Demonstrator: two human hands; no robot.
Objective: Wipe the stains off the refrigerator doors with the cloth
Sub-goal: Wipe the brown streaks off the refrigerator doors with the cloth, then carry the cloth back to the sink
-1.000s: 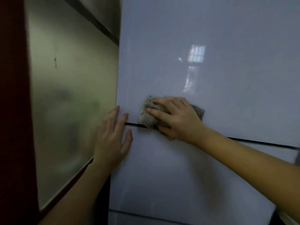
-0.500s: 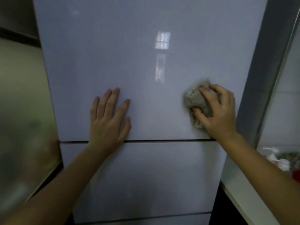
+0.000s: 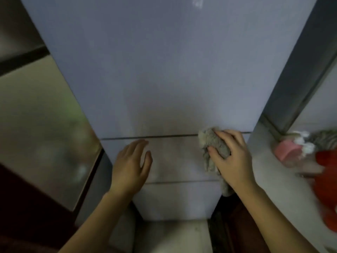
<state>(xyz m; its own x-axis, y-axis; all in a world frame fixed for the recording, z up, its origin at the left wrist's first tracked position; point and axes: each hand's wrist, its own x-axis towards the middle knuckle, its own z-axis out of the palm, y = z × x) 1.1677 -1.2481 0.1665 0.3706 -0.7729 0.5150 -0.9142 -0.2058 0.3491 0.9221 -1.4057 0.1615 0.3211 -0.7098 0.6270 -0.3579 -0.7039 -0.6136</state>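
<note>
Since half a second ago both my hands have dropped: right hand (image 3: 231, 157) grips the cloth (image 3: 213, 145) across the refrigerator doors' (image 3: 164, 70) seam; left hand (image 3: 131, 167) rests open, empty, on the lower door.

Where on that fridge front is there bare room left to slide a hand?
The big upper door is bare above the seam. On the middle panel a free strip lies between the left hand and the cloth under the right hand. The counter at right is crowded with blurred items.
</note>
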